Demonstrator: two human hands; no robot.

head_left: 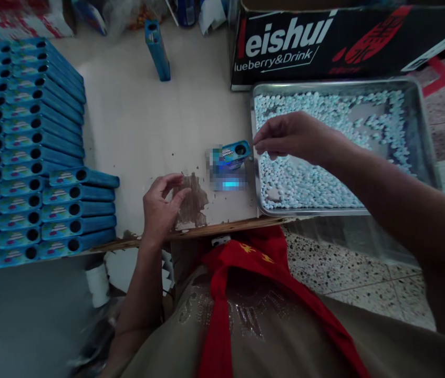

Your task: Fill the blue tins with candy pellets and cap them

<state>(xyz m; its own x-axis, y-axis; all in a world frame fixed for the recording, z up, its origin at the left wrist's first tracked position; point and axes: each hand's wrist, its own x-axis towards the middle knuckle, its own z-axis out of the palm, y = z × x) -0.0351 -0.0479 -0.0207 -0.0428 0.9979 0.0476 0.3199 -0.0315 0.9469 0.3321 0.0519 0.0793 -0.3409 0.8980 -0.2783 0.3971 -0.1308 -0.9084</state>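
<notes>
My left hand (164,203) rests at the table's front edge, thumb and fingers curved apart with nothing between them. My right hand (287,135) is over the left rim of a metal tray (317,212), fingertips pinched together; whatever they hold, if anything, is hidden. Small pale blue and white oval pellets (304,184) are spread across the tray. Between my hands, just left of the tray, a small blue box (241,150) with a round hole in its end is on the table. A blurred patch hides part of it.
Many matching blue boxes (62,152) are stacked at the left, holes facing me. One more blue box (158,52) stands upright at the back. Behind the tray is a black carton (285,58). The table's worn wooden edge (222,227) runs in front of me.
</notes>
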